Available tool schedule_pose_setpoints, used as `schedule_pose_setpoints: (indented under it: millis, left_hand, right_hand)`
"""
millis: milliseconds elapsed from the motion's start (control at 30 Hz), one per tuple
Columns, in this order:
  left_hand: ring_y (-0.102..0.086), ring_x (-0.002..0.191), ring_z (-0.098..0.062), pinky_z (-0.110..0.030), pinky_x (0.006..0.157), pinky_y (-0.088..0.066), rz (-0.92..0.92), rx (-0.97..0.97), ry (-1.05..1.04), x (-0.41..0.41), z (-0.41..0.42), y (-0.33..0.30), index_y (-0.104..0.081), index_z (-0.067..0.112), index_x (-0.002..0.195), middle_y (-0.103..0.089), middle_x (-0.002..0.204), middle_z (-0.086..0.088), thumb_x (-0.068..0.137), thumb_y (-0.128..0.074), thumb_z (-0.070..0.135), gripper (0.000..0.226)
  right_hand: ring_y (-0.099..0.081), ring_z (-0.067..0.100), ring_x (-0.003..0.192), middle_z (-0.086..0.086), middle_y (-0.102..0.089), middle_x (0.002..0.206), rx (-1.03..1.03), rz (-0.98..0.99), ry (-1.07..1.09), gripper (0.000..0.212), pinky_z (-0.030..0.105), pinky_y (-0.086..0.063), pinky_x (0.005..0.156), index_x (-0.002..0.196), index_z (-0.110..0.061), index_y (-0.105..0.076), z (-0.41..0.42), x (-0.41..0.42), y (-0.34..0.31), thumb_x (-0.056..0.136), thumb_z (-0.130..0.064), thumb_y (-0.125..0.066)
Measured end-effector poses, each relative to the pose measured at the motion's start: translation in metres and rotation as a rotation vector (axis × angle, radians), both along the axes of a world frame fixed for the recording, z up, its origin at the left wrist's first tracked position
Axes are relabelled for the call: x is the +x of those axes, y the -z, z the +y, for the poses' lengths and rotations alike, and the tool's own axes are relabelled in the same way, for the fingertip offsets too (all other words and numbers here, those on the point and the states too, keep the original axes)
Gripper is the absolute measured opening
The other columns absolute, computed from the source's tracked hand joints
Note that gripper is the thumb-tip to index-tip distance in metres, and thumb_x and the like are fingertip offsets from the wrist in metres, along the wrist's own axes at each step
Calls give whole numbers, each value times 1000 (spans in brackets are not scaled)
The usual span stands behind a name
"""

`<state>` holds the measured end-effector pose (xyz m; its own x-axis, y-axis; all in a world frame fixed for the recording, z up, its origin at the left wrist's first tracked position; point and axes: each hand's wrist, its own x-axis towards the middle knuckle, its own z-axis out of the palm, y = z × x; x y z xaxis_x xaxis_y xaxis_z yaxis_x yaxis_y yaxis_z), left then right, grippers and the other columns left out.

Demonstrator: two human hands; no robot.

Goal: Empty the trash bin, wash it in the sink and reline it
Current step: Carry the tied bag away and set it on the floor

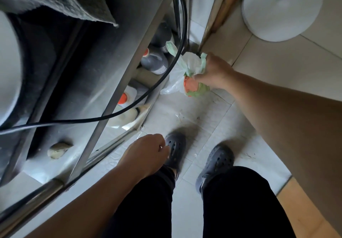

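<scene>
Head view: right hand (214, 71) fingers grasp a tied trash bag (187, 75) above the floor (185, 112); left hand (146, 152) hangs loosely curled, holding nothing

Thin crinkled plastic bag (177, 75); brushed metal counter frame (103, 119); glossy pale floor tiles (203, 115); perforated rubbery clogs (216, 162)

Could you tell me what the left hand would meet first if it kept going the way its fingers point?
Probably the left shoe: the left hand hangs loosely curled, fingers toward it. Depth is unclear, so it might pass above.
</scene>
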<state>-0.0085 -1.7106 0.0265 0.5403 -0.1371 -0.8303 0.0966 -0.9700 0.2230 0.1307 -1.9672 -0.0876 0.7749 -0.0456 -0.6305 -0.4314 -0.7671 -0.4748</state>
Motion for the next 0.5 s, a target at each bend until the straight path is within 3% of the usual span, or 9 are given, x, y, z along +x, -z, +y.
schedule_pose_setpoints:
  millis: [100,200,300,367,500]
  left_hand:
    - [-63,86,-14,-37,79,-55,18,8,-36,-6,-6,-7,-64,28,90,-68,89,12,89,-50,44,21]
    - [-63,87,-18,-37,80,-54,65,25,-41,-17,-11,-23,-65,24,91,-68,90,8,90,-52,38,18]
    - [-60,88,-18,-32,74,-46,92,43,-123,-33,-11,-55,-64,24,93,-65,88,9,91,-57,34,13]
    - [-61,92,-17,-30,75,-43,127,26,-183,-45,-11,-88,-64,24,97,-64,90,11,91,-60,32,11]
    - [-63,96,-23,-34,80,-47,215,-11,-252,-57,-14,-159,-68,11,98,-68,93,-1,92,-60,29,21]
  right_hand:
    - [-59,29,108,7,-58,123,-35,24,52,73,32,-45,77,129,-14,-43,-7,-14,-24,72,-45,-75]
    - [-56,31,118,11,-56,128,-107,100,-27,65,33,-47,91,133,-12,-47,-10,-46,-59,80,-45,-66]
    - [-59,27,93,6,-61,95,-44,180,-119,29,30,-43,70,101,-11,-60,-12,-90,-103,85,-36,-60]
    - [-54,24,74,3,-53,72,-18,221,-115,22,28,-35,56,75,-12,-54,-16,-120,-139,85,-31,-57]
    - [-60,29,77,9,-64,79,-18,297,-64,24,31,-42,64,82,-8,-62,-29,-177,-219,87,-30,-56]
